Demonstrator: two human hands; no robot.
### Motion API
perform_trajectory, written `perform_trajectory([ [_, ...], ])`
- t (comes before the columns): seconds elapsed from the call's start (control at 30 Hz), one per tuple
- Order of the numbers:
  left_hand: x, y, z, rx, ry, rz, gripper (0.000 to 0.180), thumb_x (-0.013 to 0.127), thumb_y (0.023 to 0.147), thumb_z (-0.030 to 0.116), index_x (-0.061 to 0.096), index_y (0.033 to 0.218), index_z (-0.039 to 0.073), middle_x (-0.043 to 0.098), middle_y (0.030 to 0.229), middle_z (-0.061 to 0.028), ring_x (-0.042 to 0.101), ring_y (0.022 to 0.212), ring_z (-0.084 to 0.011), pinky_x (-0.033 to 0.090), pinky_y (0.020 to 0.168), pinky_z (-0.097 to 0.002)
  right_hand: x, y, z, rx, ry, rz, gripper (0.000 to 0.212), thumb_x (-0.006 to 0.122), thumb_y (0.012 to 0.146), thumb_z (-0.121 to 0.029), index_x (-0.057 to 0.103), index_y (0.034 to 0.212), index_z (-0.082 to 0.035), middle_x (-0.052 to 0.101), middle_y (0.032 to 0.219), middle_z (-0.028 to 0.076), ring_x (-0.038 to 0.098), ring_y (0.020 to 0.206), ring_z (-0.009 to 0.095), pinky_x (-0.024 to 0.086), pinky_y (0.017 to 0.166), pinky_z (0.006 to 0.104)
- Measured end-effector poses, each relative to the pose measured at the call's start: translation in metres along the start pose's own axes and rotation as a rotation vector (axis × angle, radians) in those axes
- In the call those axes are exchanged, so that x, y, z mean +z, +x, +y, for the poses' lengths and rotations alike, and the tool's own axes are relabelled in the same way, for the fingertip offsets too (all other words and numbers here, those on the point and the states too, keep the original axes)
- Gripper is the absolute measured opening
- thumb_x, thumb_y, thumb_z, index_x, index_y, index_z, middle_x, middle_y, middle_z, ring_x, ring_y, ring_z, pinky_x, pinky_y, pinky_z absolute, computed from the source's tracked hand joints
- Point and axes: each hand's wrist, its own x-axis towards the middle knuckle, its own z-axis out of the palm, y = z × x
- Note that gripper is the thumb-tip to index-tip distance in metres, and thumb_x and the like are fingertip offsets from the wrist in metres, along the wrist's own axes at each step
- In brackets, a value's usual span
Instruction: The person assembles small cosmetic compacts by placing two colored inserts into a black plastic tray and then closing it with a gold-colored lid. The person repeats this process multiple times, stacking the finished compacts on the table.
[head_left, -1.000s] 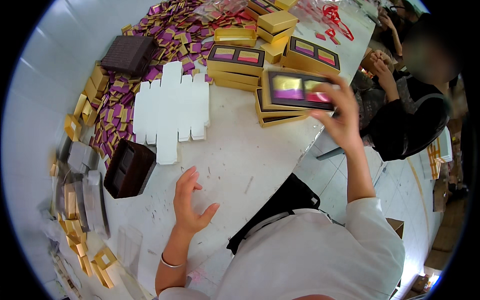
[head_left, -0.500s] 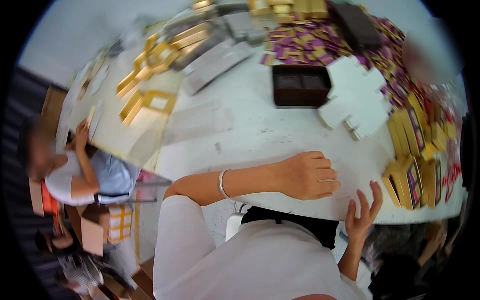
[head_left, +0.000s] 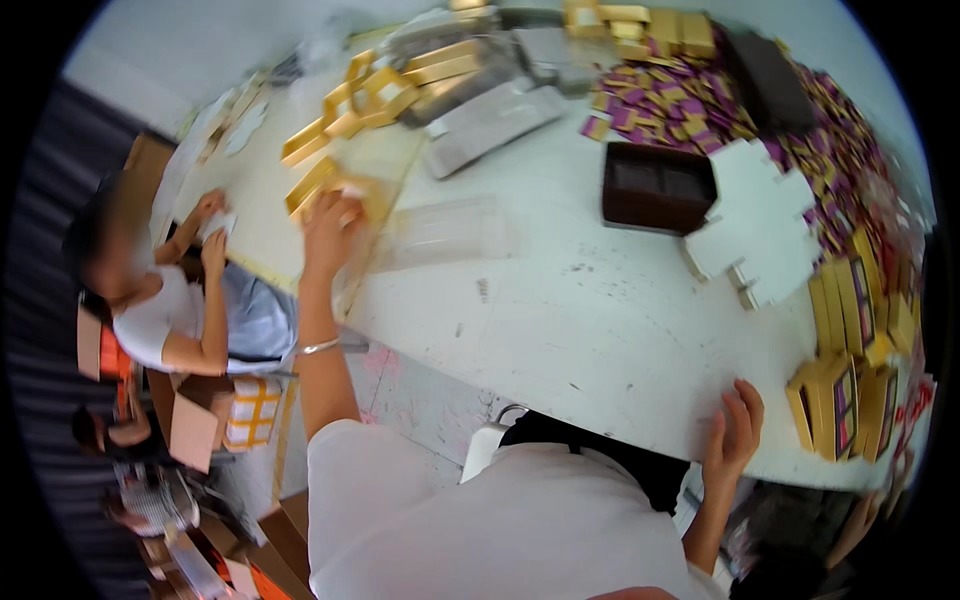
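My left arm reaches across to the left side of the table. At its end, my left hand is at an open gold box, its fingers curled over the box's flap and a little blurred. My right hand rests at the near table edge, thumb apart from lightly bent fingers, with nothing in it. Clear plastic covers lie just right of my left hand. A dark brown divided tray stands farther back on the right, beside a stack of white cut-out card pieces.
Several gold cartons stand at the right edge. Small purple-and-gold packets are heaped at the back right, by a long dark block. More gold boxes and grey plastic trays lie at the back. A co-worker sits at left.
My left hand has swung from in front of my body to the gold box at the left. My right hand's fingers have drawn closer together at the table edge. The view has shifted.
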Motion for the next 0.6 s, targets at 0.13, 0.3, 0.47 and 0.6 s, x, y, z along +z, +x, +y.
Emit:
perform_trajectory([
  [0.13,-0.044,0.007,0.068,0.109,0.039,0.233,0.012,0.064,0.073,0.005,0.062,0.084,0.01,0.061,0.087,-0.0049,0.057,0.091,-0.0257,0.036,0.094,-0.044,-0.002,0.006,-0.005,-0.044,-0.02,-0.014,0.022,0.059,0.076,0.002,0.058,0.098,0.002,0.053,0.118,0.019,0.049,0.112,0.036,0.041,0.093,0.0421],
  [0.3,-0.049,-0.023,0.229,0.641,-0.433,0.109,0.01,0.065,0.068,0.005,0.061,0.076,0.01,0.06,0.077,-0.0031,0.056,0.074,-0.0225,0.041,0.069,-0.0358,-0.015,0.056,-0.021,-0.297,-0.009,0.028,0.028,0.062,0.073,0.005,0.059,0.101,0.001,0.054,0.116,0.018,0.052,0.108,0.037,0.043,0.091,0.0408],
  [0.47,-0.009,-0.049,0.334,1.038,-0.524,-0.071,0.02,0.062,0.067,0.008,0.062,0.087,0.009,0.055,0.08,-0.001,0.053,0.075,-0.0169,0.043,0.074,-0.0309,0.009,0.163,-0.053,-0.58,-0.17,0.075,0.038,0.063,0.076,-0.001,0.054,0.113,-0.002,0.054,0.114,0.015,0.05,0.109,0.032,0.042,0.091,0.0371],
  [0.6,-0.015,-0.046,0.355,1.046,-0.653,0.121,0.027,0.068,0.071,0.02,0.063,0.096,0.01,0.058,0.09,-0.0036,0.052,0.084,-0.0198,0.04,0.078,-0.0341,0.044,0.214,-0.043,-0.769,-0.544,0.003,0.015,0.064,0.066,-0.002,0.061,0.08,-0.003,0.057,0.088,0.008,0.053,0.087,0.025,0.044,0.077,0.0352],
])
